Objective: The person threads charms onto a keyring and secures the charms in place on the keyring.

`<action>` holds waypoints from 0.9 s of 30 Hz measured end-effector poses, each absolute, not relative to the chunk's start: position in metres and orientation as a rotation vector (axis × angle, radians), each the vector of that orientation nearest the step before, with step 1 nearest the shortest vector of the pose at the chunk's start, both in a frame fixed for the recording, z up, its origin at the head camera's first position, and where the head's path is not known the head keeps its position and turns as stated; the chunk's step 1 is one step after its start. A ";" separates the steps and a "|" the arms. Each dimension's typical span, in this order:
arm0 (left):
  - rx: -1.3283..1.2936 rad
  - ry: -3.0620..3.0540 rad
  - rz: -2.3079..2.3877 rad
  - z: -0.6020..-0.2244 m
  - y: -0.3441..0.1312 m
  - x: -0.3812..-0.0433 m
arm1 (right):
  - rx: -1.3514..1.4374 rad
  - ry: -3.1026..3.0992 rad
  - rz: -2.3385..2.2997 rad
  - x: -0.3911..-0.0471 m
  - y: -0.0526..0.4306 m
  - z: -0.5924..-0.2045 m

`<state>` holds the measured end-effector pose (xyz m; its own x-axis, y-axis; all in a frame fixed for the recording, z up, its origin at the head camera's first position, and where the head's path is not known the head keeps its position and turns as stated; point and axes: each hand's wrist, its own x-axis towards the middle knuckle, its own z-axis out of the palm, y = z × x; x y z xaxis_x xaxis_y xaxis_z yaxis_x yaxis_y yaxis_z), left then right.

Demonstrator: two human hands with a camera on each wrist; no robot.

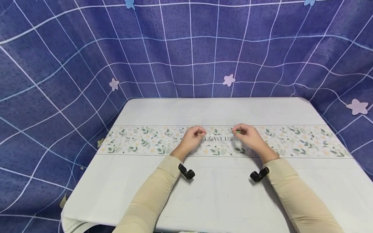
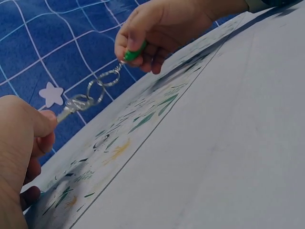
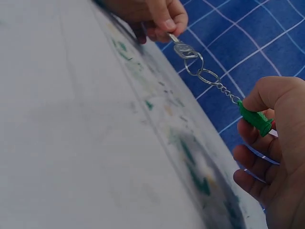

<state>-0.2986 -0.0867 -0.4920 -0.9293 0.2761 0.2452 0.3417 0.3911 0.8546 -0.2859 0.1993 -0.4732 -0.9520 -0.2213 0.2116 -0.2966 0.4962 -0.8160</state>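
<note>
My left hand (image 1: pixel 192 138) pinches the blade of a silver key (image 3: pixel 185 49) between thumb and fingers. From the key's head run two linked metal rings (image 3: pixel 208 76) and a short chain (image 3: pixel 228 93). At the chain's other end hangs a small green charm (image 3: pixel 255 118) with a bit of red at its tip. My right hand (image 1: pixel 247 136) pinches that charm between thumb and forefinger, its other fingers loosely bent. Between the two hands the keychain is stretched out above the table. In the head view the key and rings are too small to make out clearly.
Under the hands lies a white tablecloth (image 1: pixel 215 187) with a floral band (image 1: pixel 157 139) bearing printed lettering. A blue curtain (image 1: pixel 175 48) with white grid lines and stars hangs behind and beside the table. Black cameras (image 1: pixel 186 172) sit on both wrists.
</note>
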 end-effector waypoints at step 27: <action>-0.638 -2.757 -1.142 -0.496 -0.092 -0.300 | 0.621 -2.718 1.178 -0.287 0.196 -0.497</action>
